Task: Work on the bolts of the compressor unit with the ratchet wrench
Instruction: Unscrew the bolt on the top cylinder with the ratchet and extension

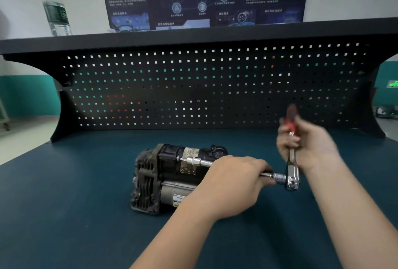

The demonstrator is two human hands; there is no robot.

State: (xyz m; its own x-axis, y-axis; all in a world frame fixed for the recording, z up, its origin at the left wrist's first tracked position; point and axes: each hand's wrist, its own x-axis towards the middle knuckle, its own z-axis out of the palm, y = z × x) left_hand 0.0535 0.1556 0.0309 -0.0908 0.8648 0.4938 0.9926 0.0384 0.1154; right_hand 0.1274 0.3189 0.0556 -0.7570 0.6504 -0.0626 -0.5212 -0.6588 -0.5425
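Nearest us, bare dark-green counter (64, 215) is spreading wide to our left. Our left hand (228, 184) is curling around the extension bar (200, 162), which is reaching sideways into the compressor unit (168, 178) lying mid-counter. Our right hand (308, 144), blurred, is gripping the ratchet wrench (292, 174) by its red handle. Beyond, the pegboard (193, 88) is closing off the counter's far edge, with a water bottle (55, 8) standing on the shelf (193, 37) above.
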